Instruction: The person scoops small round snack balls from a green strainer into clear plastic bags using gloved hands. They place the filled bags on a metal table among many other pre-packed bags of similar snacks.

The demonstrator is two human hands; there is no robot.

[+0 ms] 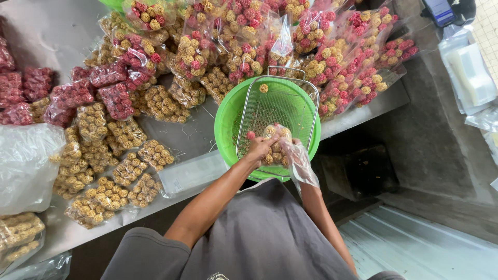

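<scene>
Over wire-mesh basket, crinkly clear bag

A clear plastic bag sits over the wire basket, held upright with its mouth open toward the person. It is partly filled with round, knobbly golden balls, with one red ball at its 9 o'clock edge. The bag's loose, crinkled end trails toward 5 o'clock, past the bowl's rim. The rectangular metal mesh basket rests in a bright green round bowl; crumbs dot its mesh, and a single golden ball lies at its 12 o'clock end.
</scene>
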